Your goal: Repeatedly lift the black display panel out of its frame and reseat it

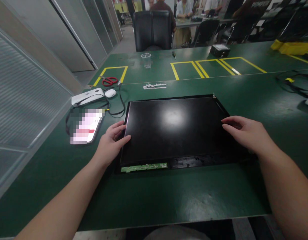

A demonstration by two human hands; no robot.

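Observation:
A black LCD panel lies flat in a dark frame on the table in front of me. My left hand grips the panel's left edge, its thumb on the dark face and its fingers round the side. At the right edge, my right hand has thumb and index finger close together on the border; the exact contact is partly hidden. A narrow green circuit board runs along the near left edge of the frame. A small light piece stands at the far right corner.
Left on the green table are a phone, a white device, a white mouse, cables and red scissors. Beyond sit white scraps, a plastic cup and a black box. Cables lie right.

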